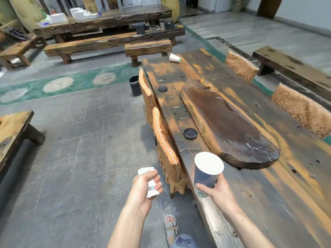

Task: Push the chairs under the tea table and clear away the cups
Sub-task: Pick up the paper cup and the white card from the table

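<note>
Cups first: the left hand (146,185) is wrapped round a crushed white cup (149,183) out over the stone floor, left of the tea table (250,194). Just right of that, two chairs (165,140) sit tucked against the table's left edge, with a black bin (135,85) on the floor near the far one. The right hand (215,189) grips an upright blue paper cup (206,173) at the table's near edge. One more cup (175,58) is lying tipped over at the far end.

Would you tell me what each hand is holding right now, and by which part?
The right hand grips an upright paper cup near its base; the left hand closes around a crushed white cup's middle.
</note>
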{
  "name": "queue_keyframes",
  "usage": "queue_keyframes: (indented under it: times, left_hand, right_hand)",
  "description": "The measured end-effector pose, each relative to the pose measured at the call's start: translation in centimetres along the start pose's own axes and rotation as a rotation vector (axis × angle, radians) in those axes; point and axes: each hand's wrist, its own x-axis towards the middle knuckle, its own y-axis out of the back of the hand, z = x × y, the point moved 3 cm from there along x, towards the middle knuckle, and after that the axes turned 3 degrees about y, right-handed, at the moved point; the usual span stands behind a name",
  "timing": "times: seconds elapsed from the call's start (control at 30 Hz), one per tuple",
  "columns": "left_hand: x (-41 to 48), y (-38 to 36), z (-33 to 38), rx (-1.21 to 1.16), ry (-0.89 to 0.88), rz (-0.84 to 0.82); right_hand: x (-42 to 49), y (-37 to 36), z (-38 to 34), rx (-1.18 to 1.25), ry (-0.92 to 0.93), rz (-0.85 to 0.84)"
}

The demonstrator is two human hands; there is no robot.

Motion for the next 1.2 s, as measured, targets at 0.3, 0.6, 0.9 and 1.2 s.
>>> queue_keyframes:
  times: [0.3,0.6,0.9,1.2]
  left_hand:
    - [13.5,-6.1,8.2,0.173,0.077,-0.108]
    - [23.6,-12.9,10.7,0.296,0.272,-0.273]
    - [34.1,-16.2,12.9,0.499,0.478,-0.43]
    - [39.5,-18.9,13.7,0.602,0.639,-0.623]
  right_hand:
    - [12.5,-1.6,-1.0,0.068,-0.086,0.196]
    - [18.1,-2.2,1.2,0.078,-0.219,0.372]
    - [22.5,-5.5,4.6,0.138,-0.393,0.746]
    - [23.9,-10.2,5.5,0.215,-0.546,1.226]
